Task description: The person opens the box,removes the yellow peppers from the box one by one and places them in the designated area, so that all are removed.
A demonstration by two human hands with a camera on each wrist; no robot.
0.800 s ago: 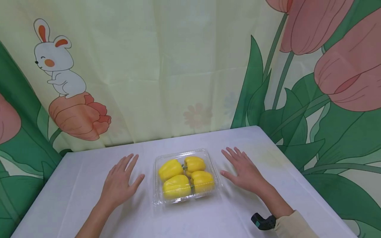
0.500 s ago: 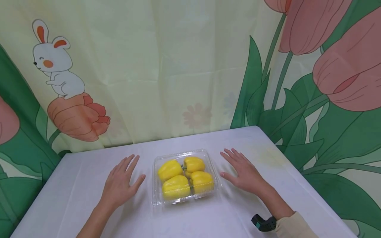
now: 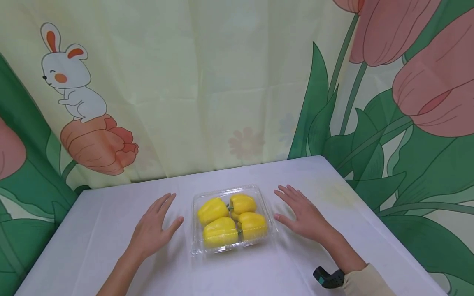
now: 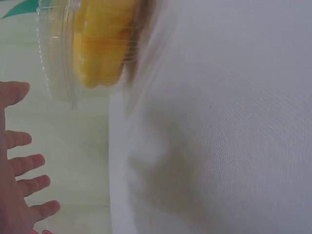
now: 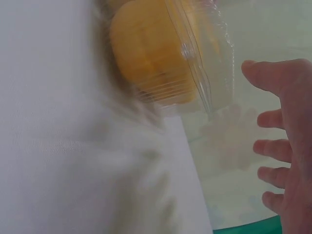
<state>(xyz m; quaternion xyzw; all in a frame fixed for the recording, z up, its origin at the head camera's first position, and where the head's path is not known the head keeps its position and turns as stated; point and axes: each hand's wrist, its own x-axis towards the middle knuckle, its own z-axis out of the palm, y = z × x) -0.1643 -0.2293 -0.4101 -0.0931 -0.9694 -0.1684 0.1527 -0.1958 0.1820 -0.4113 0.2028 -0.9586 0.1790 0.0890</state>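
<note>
A clear plastic clamshell box lies on the white-covered table with several yellow bell peppers inside, its lid down over them. To its left hovers my left hand, fingers straight and thumb spread, apart from the box. My right hand is held likewise on the other side, palm towards the box, touching nothing. Both wrist views show the box's side wall and gaps between it and the fingers: the left thumb and the right thumb stand nearest to it.
The table has a white cloth, and its back edge meets a pale curtain printed with a rabbit and tulips. A black device is worn at the right wrist, beside a beige sleeve.
My left hand has shifted slightly right, towards the box. The right hand holds almost still, and the box has stayed where it was.
</note>
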